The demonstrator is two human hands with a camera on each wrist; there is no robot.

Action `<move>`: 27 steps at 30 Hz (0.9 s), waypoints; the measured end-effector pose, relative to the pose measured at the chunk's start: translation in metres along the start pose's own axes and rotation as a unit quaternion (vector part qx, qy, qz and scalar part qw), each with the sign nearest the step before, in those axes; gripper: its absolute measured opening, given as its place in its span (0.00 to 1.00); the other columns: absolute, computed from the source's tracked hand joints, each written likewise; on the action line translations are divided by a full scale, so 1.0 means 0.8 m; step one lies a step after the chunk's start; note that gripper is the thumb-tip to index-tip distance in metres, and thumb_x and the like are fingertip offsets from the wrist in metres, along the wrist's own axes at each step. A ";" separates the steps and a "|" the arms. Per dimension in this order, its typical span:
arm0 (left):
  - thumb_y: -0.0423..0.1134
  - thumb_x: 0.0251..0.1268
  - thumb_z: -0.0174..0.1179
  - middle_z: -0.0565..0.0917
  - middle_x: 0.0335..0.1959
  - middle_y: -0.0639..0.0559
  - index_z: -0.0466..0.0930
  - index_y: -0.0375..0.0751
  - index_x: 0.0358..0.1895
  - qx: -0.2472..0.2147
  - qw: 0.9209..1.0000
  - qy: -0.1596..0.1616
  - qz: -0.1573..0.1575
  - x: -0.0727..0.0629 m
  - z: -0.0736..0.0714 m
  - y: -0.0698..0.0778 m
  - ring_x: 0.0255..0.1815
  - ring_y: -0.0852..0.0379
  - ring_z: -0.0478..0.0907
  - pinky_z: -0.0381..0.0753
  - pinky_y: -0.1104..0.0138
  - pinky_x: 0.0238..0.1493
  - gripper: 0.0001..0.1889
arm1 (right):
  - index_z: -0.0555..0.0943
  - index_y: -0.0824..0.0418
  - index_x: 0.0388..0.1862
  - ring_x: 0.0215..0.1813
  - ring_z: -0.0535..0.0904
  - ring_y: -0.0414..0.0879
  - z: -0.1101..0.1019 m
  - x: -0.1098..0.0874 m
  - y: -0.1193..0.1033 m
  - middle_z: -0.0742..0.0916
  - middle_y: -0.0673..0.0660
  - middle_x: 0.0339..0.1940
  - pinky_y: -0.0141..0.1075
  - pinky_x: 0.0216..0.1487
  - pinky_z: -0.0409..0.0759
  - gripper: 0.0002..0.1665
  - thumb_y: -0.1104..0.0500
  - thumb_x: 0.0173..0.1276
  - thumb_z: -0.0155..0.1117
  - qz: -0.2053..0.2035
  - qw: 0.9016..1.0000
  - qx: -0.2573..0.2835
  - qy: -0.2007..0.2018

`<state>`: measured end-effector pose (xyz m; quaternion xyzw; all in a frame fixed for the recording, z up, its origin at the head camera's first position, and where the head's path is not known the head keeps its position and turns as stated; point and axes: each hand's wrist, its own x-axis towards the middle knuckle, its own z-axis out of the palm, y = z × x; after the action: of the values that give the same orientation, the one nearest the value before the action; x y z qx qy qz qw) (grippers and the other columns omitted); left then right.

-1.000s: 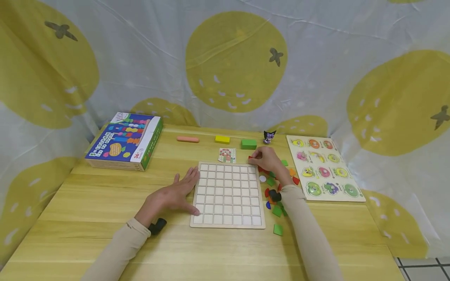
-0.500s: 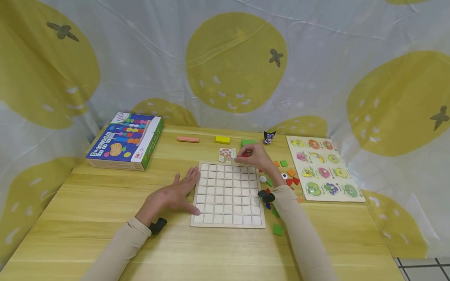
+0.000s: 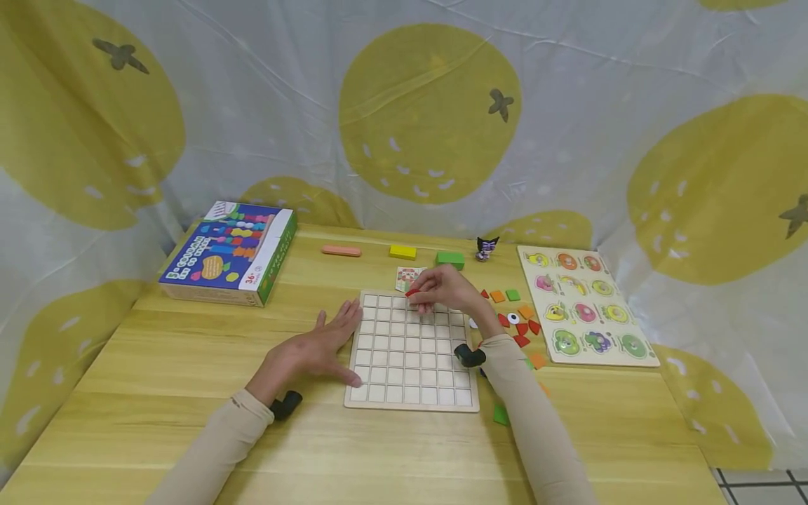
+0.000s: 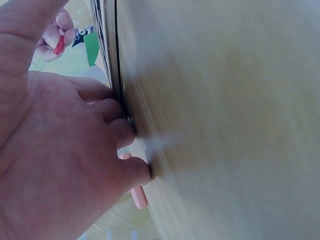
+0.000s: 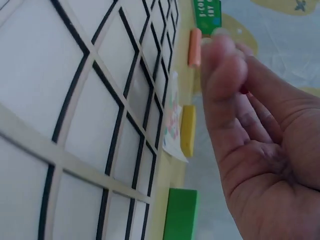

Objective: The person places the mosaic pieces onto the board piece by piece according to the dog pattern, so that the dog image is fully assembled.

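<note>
A square wooden grid board (image 3: 404, 365) lies on the table in the head view, its cells bare where they show. My left hand (image 3: 315, 351) rests at its left edge, fingers spread and thumb on the lower left corner. In the left wrist view the fingertips (image 4: 137, 170) touch the tabletop beside the board. My right hand (image 3: 442, 289) pinches a small red piece (image 3: 412, 292) between thumb and fingers, over the board's top rows. From the right wrist, the fingers (image 5: 225, 70) mostly hide that piece. Just behind the board lies a small printed pattern card (image 3: 407, 277), partly covered by the hand.
Red, orange and green pieces (image 3: 520, 328) lie scattered right of the board, partly under the right forearm. Beyond them is a fruit puzzle board (image 3: 577, 305). Along the back stand a green block (image 3: 450, 260), yellow block (image 3: 402, 251), pink stick (image 3: 341, 250) and small figurine (image 3: 486, 248). A toy box (image 3: 230, 252) sits left.
My right hand has carried the red piece leftward from the loose pieces, past the card, to over the board's top rows. My left hand has stayed at the board's left edge.
</note>
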<state>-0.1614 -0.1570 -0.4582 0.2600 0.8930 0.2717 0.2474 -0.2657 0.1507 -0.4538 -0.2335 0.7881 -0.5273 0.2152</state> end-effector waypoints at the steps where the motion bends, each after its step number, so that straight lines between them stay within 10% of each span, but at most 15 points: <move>1: 0.56 0.58 0.81 0.31 0.90 0.35 0.36 0.27 0.87 0.001 1.000 -0.001 -0.001 0.000 0.000 0.000 0.90 0.38 0.27 0.25 0.34 0.83 0.71 | 0.90 0.71 0.49 0.29 0.89 0.53 0.002 0.002 0.000 0.93 0.65 0.35 0.43 0.34 0.90 0.08 0.69 0.74 0.72 -0.002 1.000 -0.009 0.005; 8: 0.57 0.58 0.81 0.32 0.90 0.36 0.36 0.28 0.87 0.003 1.000 -0.006 -0.006 0.000 0.000 0.000 0.90 0.38 0.27 0.25 0.34 0.84 0.71 | 0.89 0.71 0.58 0.31 0.87 0.56 0.017 0.017 -0.007 0.93 0.65 0.36 0.40 0.35 0.87 0.14 0.67 0.78 0.67 -0.011 0.998 -0.065 0.011; 27: 0.57 0.59 0.81 0.32 0.90 0.37 0.37 0.29 0.87 0.010 1.000 -0.001 -0.011 -0.002 0.000 0.002 0.91 0.39 0.28 0.26 0.35 0.84 0.70 | 0.93 0.68 0.36 0.23 0.87 0.43 0.063 0.054 -0.008 0.92 0.58 0.28 0.33 0.29 0.86 0.02 0.68 0.68 0.78 -0.007 0.992 -0.097 0.084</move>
<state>-0.1602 -0.1569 -0.4567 0.2532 0.8982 0.2597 0.2484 -0.2697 0.0858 -0.4698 -0.2134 0.8493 -0.4675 0.1207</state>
